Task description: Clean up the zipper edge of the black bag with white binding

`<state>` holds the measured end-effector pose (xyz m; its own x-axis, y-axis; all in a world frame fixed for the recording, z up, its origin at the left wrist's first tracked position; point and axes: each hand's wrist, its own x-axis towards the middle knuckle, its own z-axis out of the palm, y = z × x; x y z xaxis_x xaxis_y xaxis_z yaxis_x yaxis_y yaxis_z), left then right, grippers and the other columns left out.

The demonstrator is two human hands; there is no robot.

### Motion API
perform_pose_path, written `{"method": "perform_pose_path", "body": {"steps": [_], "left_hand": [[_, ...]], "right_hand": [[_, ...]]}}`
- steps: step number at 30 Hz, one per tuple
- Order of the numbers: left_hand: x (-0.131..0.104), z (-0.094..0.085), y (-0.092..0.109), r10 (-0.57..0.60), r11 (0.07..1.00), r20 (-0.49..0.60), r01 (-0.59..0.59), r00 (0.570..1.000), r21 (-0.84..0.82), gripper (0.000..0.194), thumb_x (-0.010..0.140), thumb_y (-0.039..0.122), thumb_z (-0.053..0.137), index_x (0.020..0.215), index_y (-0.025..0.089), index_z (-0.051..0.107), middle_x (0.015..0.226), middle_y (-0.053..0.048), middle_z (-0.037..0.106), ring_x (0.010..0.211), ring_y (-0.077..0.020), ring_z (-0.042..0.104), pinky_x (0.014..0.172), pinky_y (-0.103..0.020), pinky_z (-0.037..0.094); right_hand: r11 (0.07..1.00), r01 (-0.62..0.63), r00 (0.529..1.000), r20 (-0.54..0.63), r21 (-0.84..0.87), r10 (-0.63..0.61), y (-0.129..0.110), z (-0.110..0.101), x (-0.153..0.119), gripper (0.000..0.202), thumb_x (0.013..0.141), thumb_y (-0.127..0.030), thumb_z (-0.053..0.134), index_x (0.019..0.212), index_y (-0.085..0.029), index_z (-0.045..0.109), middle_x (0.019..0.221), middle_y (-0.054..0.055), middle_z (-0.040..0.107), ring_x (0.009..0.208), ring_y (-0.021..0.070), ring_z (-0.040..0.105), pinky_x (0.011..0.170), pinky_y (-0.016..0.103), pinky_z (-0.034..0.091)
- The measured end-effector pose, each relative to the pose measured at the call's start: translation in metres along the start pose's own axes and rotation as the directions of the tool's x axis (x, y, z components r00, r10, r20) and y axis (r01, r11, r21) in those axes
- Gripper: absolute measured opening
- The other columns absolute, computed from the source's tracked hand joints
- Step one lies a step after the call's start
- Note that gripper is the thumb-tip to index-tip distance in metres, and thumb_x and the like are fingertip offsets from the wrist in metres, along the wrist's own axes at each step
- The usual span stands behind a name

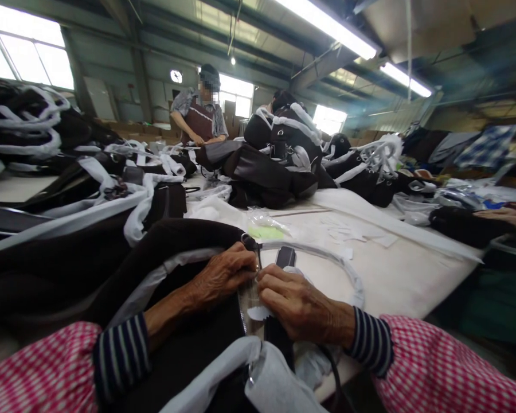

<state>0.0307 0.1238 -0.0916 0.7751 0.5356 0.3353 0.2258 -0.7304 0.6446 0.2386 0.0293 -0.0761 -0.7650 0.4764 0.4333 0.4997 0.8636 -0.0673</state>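
A black bag (189,344) with white-wrapped handles lies open in front of me, a zipper (242,315) running along its opening. My left hand (226,272) is closed on the bag's edge near the zipper's far end, just below a dark ring fitting. Close to its right, my right hand (298,301) is closed with bent fingers on the other side of the opening. What lies between its fingertips is hidden. A small white piece (259,313) shows under the right fingers. One white-wrapped handle (355,281) curves on the table behind my right hand.
Black bags (275,172) are heaped across the table (395,275), with more at the left. Paper scraps (348,232) and clear plastic lie beyond my hands. A person (200,115) stands across the table. Another person's hand (511,217) shows at the right edge.
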Motion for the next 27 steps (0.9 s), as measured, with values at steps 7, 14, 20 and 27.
{"method": "perform_pose_path", "body": {"steps": [7,14,20,27], "left_hand": [[0.001,-0.005,0.002,-0.014,0.987,-0.017,0.011,1.0,-0.16,0.018,0.096,0.031,0.056,0.086,0.02,0.064,0.095,-0.002,0.061,0.092,-0.0197,0.058,0.082,-0.031,0.044],[0.001,-0.003,0.0,0.013,0.998,0.024,-0.012,1.0,-0.056,0.021,0.099,0.03,0.055,0.083,0.019,0.062,0.091,-0.002,0.058,0.09,-0.0192,0.055,0.079,-0.031,0.042],[-0.001,0.001,-0.008,0.078,0.997,0.101,-0.076,0.992,-0.024,0.007,0.099,0.023,0.057,0.096,0.021,0.063,0.1,-0.003,0.057,0.102,-0.0208,0.053,0.085,-0.031,0.042],[0.0,0.005,-0.008,-0.003,1.0,0.067,0.001,0.998,0.028,0.014,0.103,0.024,0.049,0.09,0.02,0.051,0.096,-0.001,0.049,0.087,-0.0181,0.051,0.077,-0.031,0.038]], "right_hand": [[0.989,-0.039,0.998,-0.047,0.145,0.046,0.002,0.004,-0.003,0.022,0.095,-0.002,0.039,0.085,-0.022,0.043,0.09,0.008,0.058,0.092,0.0215,0.052,0.087,0.037,0.052],[0.974,-0.102,0.99,-0.08,0.202,0.12,-0.004,0.001,-0.002,0.021,0.101,-0.006,0.04,0.087,-0.021,0.046,0.089,0.008,0.06,0.091,0.0213,0.054,0.084,0.037,0.051],[0.972,-0.105,0.986,-0.106,0.209,0.13,-0.008,0.002,-0.002,0.022,0.101,-0.004,0.04,0.088,-0.021,0.048,0.089,0.008,0.062,0.092,0.0215,0.053,0.083,0.037,0.05],[0.958,-0.147,0.971,-0.151,0.246,0.188,-0.009,0.002,-0.004,0.02,0.101,-0.005,0.044,0.089,-0.02,0.048,0.09,0.008,0.059,0.092,0.0226,0.051,0.079,0.036,0.047]]}}
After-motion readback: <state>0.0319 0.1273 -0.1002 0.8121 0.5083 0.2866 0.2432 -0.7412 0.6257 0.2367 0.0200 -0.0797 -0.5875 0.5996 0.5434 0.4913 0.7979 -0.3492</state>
